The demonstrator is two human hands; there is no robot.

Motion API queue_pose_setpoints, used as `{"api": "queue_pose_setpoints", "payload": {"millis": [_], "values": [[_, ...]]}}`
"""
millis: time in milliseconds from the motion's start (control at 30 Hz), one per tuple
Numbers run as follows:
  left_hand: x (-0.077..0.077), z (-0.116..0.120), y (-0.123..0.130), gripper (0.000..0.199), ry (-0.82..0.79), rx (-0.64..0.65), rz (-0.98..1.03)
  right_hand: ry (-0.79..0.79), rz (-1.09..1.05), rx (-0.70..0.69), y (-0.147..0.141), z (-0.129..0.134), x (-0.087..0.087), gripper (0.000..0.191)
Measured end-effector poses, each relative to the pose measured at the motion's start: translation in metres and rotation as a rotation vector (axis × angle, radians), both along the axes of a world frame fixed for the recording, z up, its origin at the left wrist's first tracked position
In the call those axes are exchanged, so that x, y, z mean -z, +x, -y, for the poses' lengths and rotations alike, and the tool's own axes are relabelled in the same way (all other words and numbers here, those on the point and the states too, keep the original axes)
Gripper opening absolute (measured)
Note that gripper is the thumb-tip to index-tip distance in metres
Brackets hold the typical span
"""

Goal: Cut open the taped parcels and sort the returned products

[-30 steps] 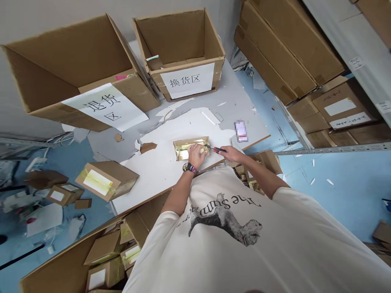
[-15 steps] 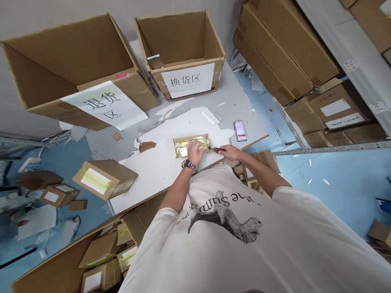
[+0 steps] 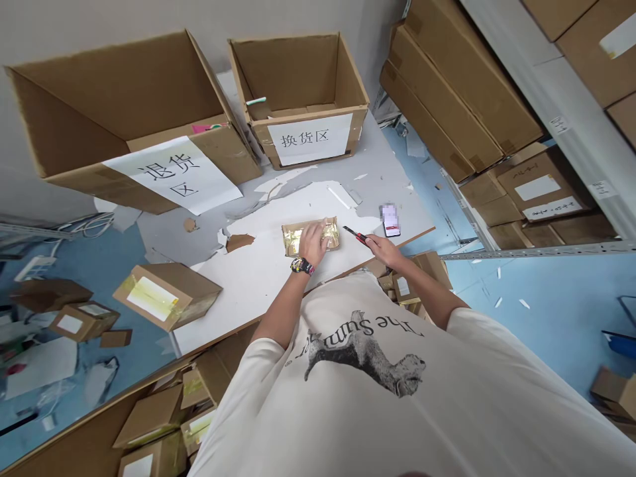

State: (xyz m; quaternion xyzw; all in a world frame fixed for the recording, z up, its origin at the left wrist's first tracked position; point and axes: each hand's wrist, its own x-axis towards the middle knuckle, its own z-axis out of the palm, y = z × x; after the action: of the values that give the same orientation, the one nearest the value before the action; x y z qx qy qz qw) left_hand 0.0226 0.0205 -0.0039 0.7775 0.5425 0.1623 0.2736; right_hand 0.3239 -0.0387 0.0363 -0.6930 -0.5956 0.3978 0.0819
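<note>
On the white tabletop lies a small cardboard box (image 3: 293, 245) wrapped in shiny yellowish tape. My left hand (image 3: 313, 242), with a watch at the wrist, is laid over its top, fingers reaching toward the far edge and thumb toward the near right; it grips the box. To the right, my right hand (image 3: 383, 250) is closed round a red and black utility knife (image 3: 358, 236). The blade points left toward the box, with a gap between them. A phone (image 3: 391, 220) lies just beyond my right hand.
Two large open cartons (image 3: 233, 149) (image 3: 360, 126) with paper signs stand at the back of the table. A taped box (image 3: 169, 291) sits at the left edge. Below the near edge are several boxes (image 3: 149, 417). Shelving (image 3: 546, 250) with cartons stands to the right.
My right hand has drawn the knife back to the right, away from the box. My left hand has shifted slightly left on the box, its fingers straighter.
</note>
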Motion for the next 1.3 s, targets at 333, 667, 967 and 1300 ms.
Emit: {"api": "queue_pose_setpoints", "payload": {"millis": [333, 667, 967, 1300], "values": [[0.006, -0.034, -0.006, 0.069, -0.042, 0.049, -0.089, 0.082, -0.014, 0.117, -0.034, -0.008, 0.009, 0.045], [0.014, -0.041, -0.018, 0.065, 0.002, 0.181, -0.158, 0.072, -0.143, 0.381, -0.110, -0.051, 0.064, 0.076], [0.023, -0.047, -0.035, 0.074, 0.023, 0.215, -0.199, -0.064, -0.325, 0.538, -0.128, -0.051, 0.091, 0.089], [0.033, -0.043, -0.030, 0.064, 0.081, 0.231, -0.126, 0.055, -0.471, 0.496, -0.114, -0.022, 0.088, 0.091]]}}
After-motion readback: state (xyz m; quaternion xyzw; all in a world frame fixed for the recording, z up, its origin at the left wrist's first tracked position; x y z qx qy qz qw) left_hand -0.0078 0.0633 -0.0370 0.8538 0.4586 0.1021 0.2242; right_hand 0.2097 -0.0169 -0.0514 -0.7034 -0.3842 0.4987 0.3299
